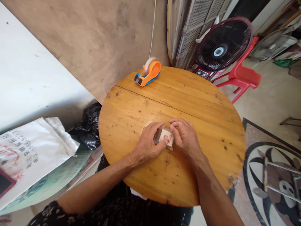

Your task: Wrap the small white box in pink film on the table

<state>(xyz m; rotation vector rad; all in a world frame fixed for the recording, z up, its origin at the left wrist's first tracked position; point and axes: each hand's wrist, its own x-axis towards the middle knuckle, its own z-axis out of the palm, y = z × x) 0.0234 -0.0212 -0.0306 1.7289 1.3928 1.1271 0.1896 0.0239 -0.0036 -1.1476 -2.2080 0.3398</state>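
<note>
- Round wooden table [202, 103], one, set against a bare wall.
- Small wrapped packet [165, 137], one, near the table's middle, pinched between left hand [148, 142] and right hand [185, 135].
- Orange tape dispenser [148, 74], one, far edge.
- Fan [223, 47], one, on one red chair [244, 77].

A round wooden tabletop [188, 100] carries an orange tape dispenser [148, 73] at its far edge and a small packet [165, 135] near its middle.

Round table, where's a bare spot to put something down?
Bare wood lies between the tape dispenser at the far edge of the round table and the small packet, and along the right rim. The middle is crowded: the left hand and right hand hold the packet there.
</note>
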